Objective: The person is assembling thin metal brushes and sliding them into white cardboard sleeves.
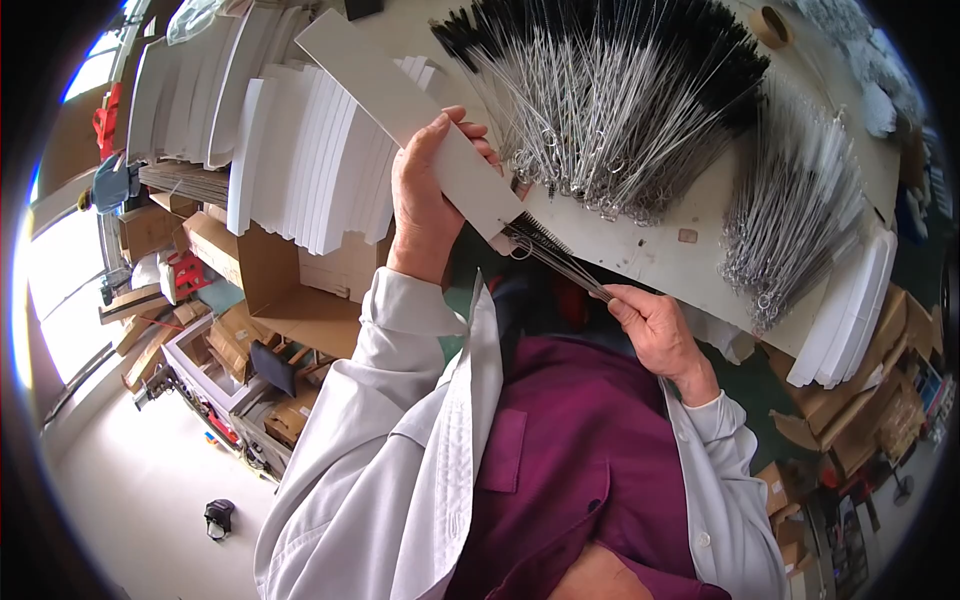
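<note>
My left hand is closed around a long, narrow white box, held aslant with its lower end toward my right hand. My right hand pinches the thin wire ends of a small bunch of wire brushes. Dark bristles and a wire loop show at the lower end of the box. How far the bunch reaches inside it, I cannot tell. Beyond my hands, a large pile of black-bristled wire brushes lies on the table, their looped ends toward me.
Many long white boxes stand in rows at the left. Another bunch of wire brushes lies at the right, by a stack of white boxes. A tape roll is at the back. An open cardboard box sits at lower left.
</note>
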Motion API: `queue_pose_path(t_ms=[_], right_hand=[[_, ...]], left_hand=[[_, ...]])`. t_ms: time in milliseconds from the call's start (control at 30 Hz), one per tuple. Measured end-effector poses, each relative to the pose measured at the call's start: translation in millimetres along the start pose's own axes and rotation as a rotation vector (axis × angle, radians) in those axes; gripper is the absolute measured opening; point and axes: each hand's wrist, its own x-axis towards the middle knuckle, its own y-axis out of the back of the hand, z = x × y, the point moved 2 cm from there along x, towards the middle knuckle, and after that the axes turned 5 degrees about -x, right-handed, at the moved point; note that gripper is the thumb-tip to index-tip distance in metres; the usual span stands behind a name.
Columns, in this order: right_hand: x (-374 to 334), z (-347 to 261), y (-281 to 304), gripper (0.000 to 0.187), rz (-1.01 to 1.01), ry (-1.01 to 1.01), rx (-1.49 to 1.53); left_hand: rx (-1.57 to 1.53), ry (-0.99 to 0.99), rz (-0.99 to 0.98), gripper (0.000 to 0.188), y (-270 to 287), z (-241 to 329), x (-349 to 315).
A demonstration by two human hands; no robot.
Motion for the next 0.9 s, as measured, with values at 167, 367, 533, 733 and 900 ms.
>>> queue_pose_path(t_ms=[167, 367, 533, 733, 900], right_hand=[[-1.7, -7.1, 5.2, 0.029, -0.016, -0.051, -0.026], [-2.2, -16.5, 7.2, 0.026, 0.019, 0.007, -0.161], [-4.1, -14.0, 5.3, 0.023, 0.024, 0.009, -0.204], [-4.5, -15.4, 5.6, 0.024, 0.010, 0.012, -0.241], [-6.2, -14.5, 6.5, 0.025, 0.007, 0.001, -0.210]], left_hand=[[-0.049, 0.050, 0.048, 0.038, 7.4, -1.8, 1.0], [-0.059, 0.077, 0.061, 0.036, 14.5, -3.4, 1.5], [-0.039, 0.129, 0.094, 0.035, 20.6, -7.0, 3.2], [-0.053, 0.146, 0.103, 0.034, 21.3, -7.9, 1.3], [-0.048, 0.125, 0.057, 0.033, 21.1, -11.3, 0.5]])
